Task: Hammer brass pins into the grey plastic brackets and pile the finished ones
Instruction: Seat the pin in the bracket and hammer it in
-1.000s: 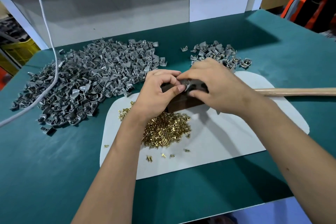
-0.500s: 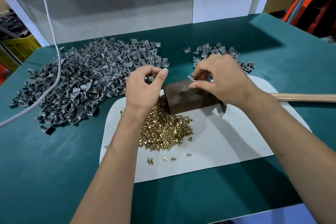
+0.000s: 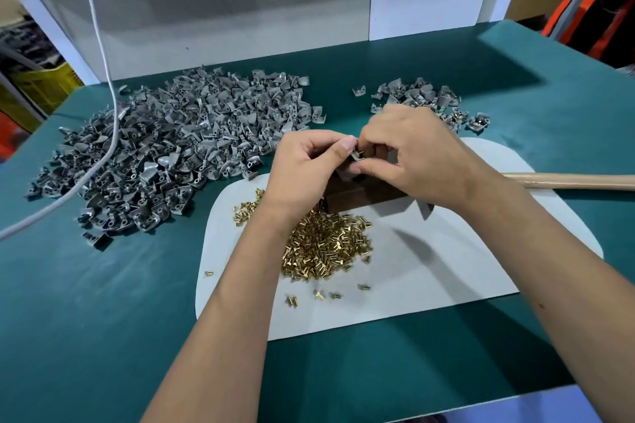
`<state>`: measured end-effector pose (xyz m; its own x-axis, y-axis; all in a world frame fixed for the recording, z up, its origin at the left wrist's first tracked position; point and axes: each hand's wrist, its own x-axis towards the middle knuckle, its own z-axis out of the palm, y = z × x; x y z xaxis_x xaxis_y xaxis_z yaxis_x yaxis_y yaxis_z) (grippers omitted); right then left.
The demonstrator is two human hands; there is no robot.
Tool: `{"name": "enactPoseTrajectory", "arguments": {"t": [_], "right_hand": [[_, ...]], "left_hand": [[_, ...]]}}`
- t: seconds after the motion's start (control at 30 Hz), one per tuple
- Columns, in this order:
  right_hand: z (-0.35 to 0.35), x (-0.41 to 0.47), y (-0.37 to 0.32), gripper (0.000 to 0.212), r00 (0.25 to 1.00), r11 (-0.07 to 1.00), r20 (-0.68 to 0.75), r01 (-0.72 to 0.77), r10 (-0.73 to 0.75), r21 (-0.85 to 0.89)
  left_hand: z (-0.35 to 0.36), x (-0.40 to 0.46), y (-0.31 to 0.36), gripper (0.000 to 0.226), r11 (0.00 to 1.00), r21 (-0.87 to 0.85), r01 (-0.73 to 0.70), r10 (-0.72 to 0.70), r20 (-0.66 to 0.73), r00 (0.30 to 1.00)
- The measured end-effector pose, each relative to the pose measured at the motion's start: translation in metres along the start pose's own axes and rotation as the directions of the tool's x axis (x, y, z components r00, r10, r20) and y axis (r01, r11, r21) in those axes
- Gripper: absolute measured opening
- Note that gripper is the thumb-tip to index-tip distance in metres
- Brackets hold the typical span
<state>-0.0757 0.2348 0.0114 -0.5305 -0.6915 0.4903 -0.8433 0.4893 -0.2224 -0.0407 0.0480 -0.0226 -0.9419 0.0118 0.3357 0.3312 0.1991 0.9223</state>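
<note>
Both hands meet above the dark block (image 3: 360, 197), mid-table. The left hand (image 3: 305, 172) and right hand (image 3: 412, 154) pinch 1 grey bracket (image 3: 357, 156) between fingertips; whether a pin is already seated is too small to tell. This looks like the loading step. Next, the bracket must sit flat on the block and the right hand must free itself for the hammer handle (image 3: 577, 181), lying right. Brass pins (image 3: 326, 244) lie heaped near, raw brackets (image 3: 165, 148) far left, the finished pile (image 3: 429, 99) far right. A white cable (image 3: 103, 55) crosses the raw heap.

No readable text anywhere — no labels, brands, numbers or signs on any surface in view.
</note>
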Motion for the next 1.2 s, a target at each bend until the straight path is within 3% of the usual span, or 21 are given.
{"name": "enactPoseTrajectory", "arguments": {"t": [0.3, 0.73, 0.87, 0.97, 1.03, 1.1, 1.2], "right_hand": [[0.001, 0.002, -0.001, 0.035, 0.999, 0.997, 0.014, 0.052, -0.051, -0.064], [0.003, 0.002, 0.002, 0.030, 0.999, 0.997, 0.007, 0.054, -0.053, -0.054], [-0.005, -0.001, 0.010, 0.023, 1.000, 1.000, 0.014, -0.016, 0.016, -0.022], [-0.014, -0.008, 0.020, 0.022, 0.991, 0.991, 0.030, -0.127, 0.128, -0.033], [-0.024, -0.015, 0.033, 0.020, 0.954, 0.955, 0.048, -0.295, 0.297, -0.040], [-0.031, -0.025, 0.047, 0.015, 0.873, 0.887, 0.167, -0.438, 0.458, -0.143], [-0.034, -0.039, 0.054, 0.014, 0.735, 0.823, 0.371, -0.490, 0.567, -0.288]], "left_hand": [[-0.002, 0.000, 0.001, 0.021, 0.986, -0.160, 0.052, -0.046, 0.041, 0.998], [-0.002, 0.001, 0.000, 0.014, 0.991, -0.125, 0.048, -0.045, 0.022, 0.999], [0.001, 0.001, -0.003, 0.005, 0.999, -0.022, 0.032, -0.032, -0.034, 0.999], [0.000, 0.001, -0.008, 0.003, 0.980, 0.198, 0.010, 0.002, -0.058, 0.998], [-0.002, 0.003, -0.011, 0.005, 0.939, 0.343, -0.002, 0.025, -0.062, 0.998], [-0.003, 0.003, -0.014, 0.005, 0.921, 0.390, 0.008, 0.019, -0.066, 0.998], [-0.004, 0.003, -0.016, 0.005, 0.922, 0.387, 0.016, 0.014, -0.075, 0.997]]}}
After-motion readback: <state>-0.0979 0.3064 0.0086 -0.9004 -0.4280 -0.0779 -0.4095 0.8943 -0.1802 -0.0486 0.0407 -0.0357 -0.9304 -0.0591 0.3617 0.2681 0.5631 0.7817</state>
